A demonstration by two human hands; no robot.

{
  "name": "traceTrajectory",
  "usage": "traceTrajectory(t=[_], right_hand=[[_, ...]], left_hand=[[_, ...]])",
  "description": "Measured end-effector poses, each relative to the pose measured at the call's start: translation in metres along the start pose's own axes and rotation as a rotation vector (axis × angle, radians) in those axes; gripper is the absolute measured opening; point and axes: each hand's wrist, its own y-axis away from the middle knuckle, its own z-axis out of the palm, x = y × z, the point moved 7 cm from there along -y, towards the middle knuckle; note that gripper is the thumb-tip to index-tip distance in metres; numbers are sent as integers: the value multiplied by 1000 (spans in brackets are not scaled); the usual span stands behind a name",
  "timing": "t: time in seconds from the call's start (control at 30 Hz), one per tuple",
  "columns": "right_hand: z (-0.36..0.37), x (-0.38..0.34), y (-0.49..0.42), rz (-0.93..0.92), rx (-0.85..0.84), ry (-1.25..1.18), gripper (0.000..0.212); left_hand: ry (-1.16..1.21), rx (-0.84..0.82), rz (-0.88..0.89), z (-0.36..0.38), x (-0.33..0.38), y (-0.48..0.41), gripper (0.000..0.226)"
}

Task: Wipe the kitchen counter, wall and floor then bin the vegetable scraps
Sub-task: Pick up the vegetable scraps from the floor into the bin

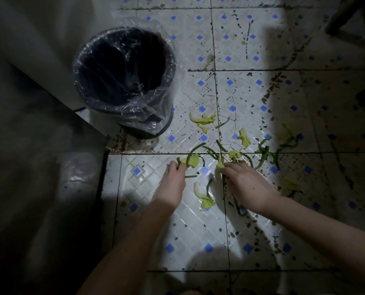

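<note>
Green vegetable scraps (244, 138) lie scattered over the white floor tiles (198, 226) with blue diamonds. My left hand (173, 186) is down on the floor, its fingers closed on a pale green leaf and a dark stem (191, 160). To its right, my right hand (247, 184) pinches another pale scrap (220, 165) among several dark green stems. Between the hands lies a loose leaf piece (206, 201). A dark bin (124, 81) lined with a clear plastic bag stands at the upper left, beyond both hands, its mouth uncovered.
A dark cabinet side or wall (39, 167) fills the left, its corner close to the bin. The tiles to the right (337, 145) are in shadow and speckled with dark dirt. A chair or stool leg (343, 13) shows at the top right.
</note>
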Motion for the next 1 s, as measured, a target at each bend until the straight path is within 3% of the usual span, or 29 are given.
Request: traceTrajectory(t=[0.17, 0.37, 0.67, 0.8, 0.93, 1.0], right_hand=[[6, -8, -22, -55, 13, 3, 46], [11, -23, -45, -83, -15, -93, 43], [29, -47, -83, -187, -84, -3, 62], [43, -46, -83, -190, -151, 93, 66], [37, -46, -81, -222, -68, 207, 36], [35, -44, -79, -188, -94, 210, 31]], left_hand=[[28, -2, -11, -3, -2, -3, 33], [75, -27, -147, -14, -9, 9, 37], [159, -59, -102, -40, -2, 34, 34], [132, 24, -88, -54, -7, 45, 33], [253, 96, -123, -63, -17, 51, 30], [269, 92, -155, -66, -20, 52, 28]])
